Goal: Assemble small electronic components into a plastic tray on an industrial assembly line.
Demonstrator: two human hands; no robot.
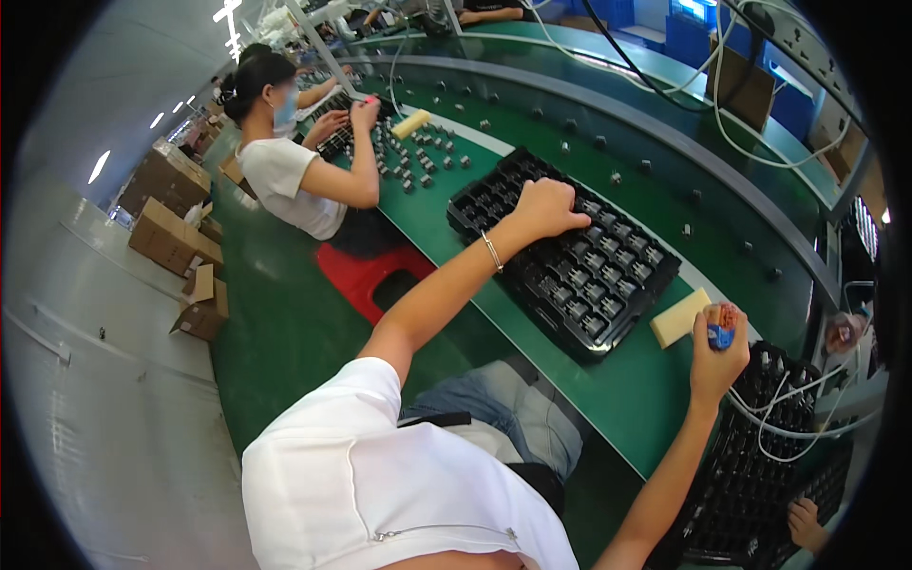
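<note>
Right hand fingers grip a small blue-orange object; left hand fingers press the black compartmented tray.

Bare green belt surface lies open in the lower middle of the frame, between the black plastic compartment tray at centre and the second black tray at lower right. A yellow sponge block sits in that gap. White cables drape over the lower-right tray.
</note>
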